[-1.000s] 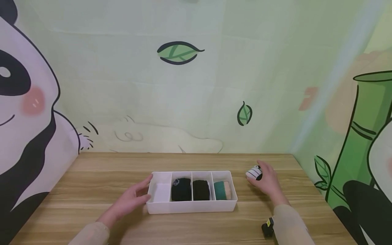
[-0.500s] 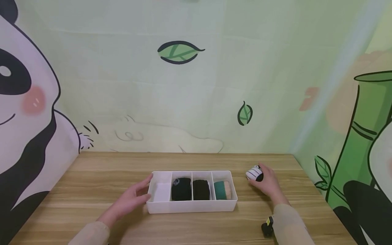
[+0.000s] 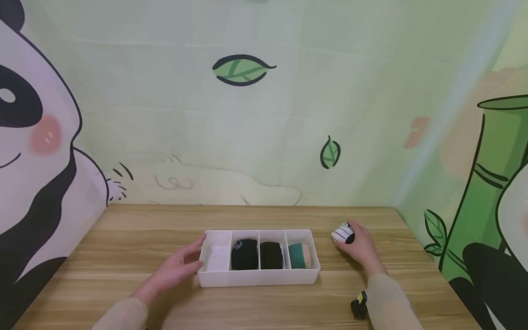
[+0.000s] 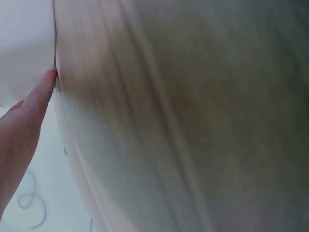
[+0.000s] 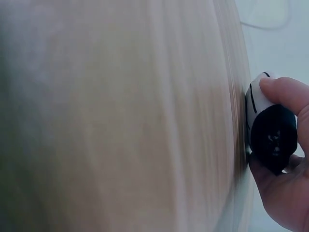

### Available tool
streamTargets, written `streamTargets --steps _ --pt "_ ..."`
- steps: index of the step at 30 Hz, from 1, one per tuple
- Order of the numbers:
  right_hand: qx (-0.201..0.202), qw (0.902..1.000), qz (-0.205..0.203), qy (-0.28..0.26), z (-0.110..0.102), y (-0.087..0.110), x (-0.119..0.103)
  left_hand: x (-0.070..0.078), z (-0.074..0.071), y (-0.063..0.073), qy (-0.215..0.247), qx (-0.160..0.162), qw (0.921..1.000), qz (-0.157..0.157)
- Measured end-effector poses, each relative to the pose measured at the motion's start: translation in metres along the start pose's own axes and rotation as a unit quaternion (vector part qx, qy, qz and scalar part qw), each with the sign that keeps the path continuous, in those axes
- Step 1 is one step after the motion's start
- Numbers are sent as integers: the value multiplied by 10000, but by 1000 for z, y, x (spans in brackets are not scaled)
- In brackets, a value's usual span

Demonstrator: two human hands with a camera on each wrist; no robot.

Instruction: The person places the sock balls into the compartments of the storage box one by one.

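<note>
A white box (image 3: 257, 277) with several compartments stands on the table. My left hand (image 3: 179, 268) rests on its left end, fingers and thumb spread along that wall. In the left wrist view a fingertip meets the box wall (image 4: 24, 58). Two dark rolled socks (image 3: 244, 255) fill the middle compartments, and a teal and pink rolled sock (image 3: 298, 256) lies in the rightmost one. Right of the box, my right hand (image 3: 360, 245) pinches a white rolled sock (image 3: 342, 233) with black stripes and a black end. In the right wrist view this striped sock (image 5: 275, 137) sits at the tabletop between thumb and fingers.
The wooden table (image 3: 247, 311) runs back to a printed wall (image 3: 264, 137) with leaves and pandas. A small black device (image 3: 360, 306) sits against the right sleeve. The leftmost compartment (image 3: 217, 259) of the box shows its bare floor.
From the first frame to the second, the right hand's fingers have come down slightly around the striped sock. Since then nothing has visibly moved; the left hand and box stay in place.
</note>
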State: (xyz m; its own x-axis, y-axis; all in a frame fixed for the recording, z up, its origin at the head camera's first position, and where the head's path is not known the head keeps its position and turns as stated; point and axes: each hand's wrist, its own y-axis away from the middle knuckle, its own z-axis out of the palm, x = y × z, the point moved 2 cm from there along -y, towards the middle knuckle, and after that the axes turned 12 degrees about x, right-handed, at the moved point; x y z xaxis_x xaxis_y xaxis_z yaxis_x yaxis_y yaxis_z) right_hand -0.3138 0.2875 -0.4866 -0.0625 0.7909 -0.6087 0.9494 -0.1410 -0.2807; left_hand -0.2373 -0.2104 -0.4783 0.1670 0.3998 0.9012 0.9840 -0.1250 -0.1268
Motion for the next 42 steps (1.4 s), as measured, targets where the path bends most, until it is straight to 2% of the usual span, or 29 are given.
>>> streamTargets --steps 20,34,42 --pt "-5 9992 280 -295 3 6 0 -2 0 -1 6 10 10000 7" --pt "10 9979 431 -484 -4 13 -6 -1 0 -1 -129 58 9999 -19" --pt "87 9974 288 -652 -10 15 -15 -2 0 0 -128 46 9999 11"
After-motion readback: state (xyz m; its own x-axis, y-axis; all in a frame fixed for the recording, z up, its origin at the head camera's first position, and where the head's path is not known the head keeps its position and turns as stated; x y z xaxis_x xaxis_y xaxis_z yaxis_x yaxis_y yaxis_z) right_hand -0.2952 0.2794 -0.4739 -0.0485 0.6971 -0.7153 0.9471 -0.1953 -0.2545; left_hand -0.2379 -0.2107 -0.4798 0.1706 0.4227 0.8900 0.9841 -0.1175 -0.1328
